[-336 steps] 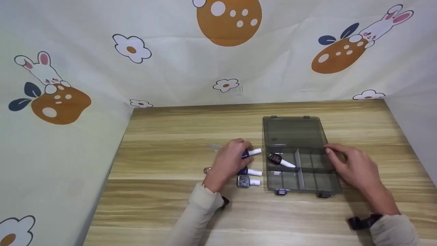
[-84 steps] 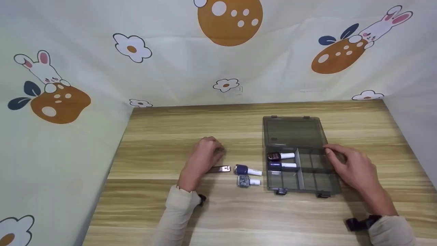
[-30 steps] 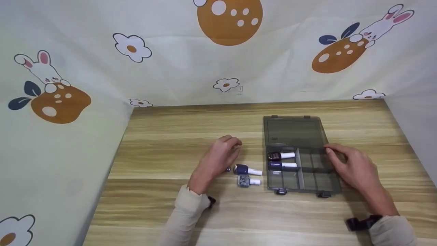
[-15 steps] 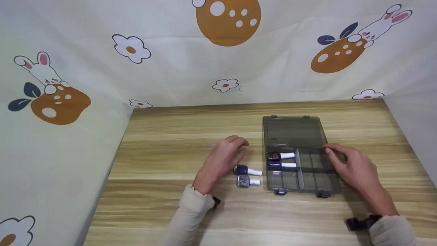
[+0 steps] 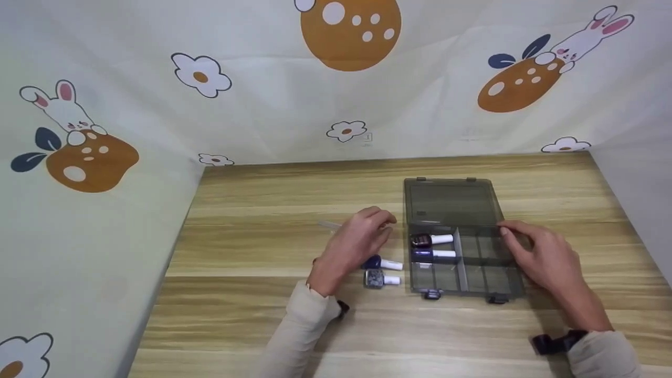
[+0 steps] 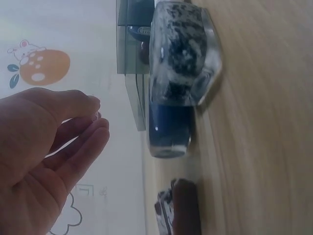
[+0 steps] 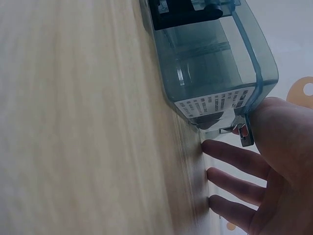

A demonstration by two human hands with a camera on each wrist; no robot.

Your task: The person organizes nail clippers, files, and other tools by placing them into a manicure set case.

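My left hand (image 5: pixel 359 236) hovers above the table left of an open smoky plastic compartment box (image 5: pixel 475 262). In the left wrist view its thumb and fingertips pinch a tiny clear piece (image 6: pixel 98 115), whose kind cannot be made out. Below it lie a dark blue nail polish bottle (image 5: pixel 374 262) and a speckled one (image 5: pixel 374 279), white caps toward the box. A nail clipper (image 6: pixel 181 208) lies beyond them, mostly hidden in the head view. My right hand (image 5: pixel 548 257) holds the box's right edge at the hinge between thumb and index finger, the other fingers extended.
A dark red polish bottle (image 5: pixel 421 240) and a blue one (image 5: pixel 423 255) lie side by side in the box's upper left compartment. The lid (image 5: pixel 451 202) lies back flat. A pale thin strip (image 5: pixel 328 224) shows behind my left hand. Patterned cloth (image 5: pixel 278 105) surrounds the table.
Since earlier, a blue polish bottle went into the box beside the dark red one, which was straightened. My left hand then went left and has come back rightward toward the box. My right hand stayed.
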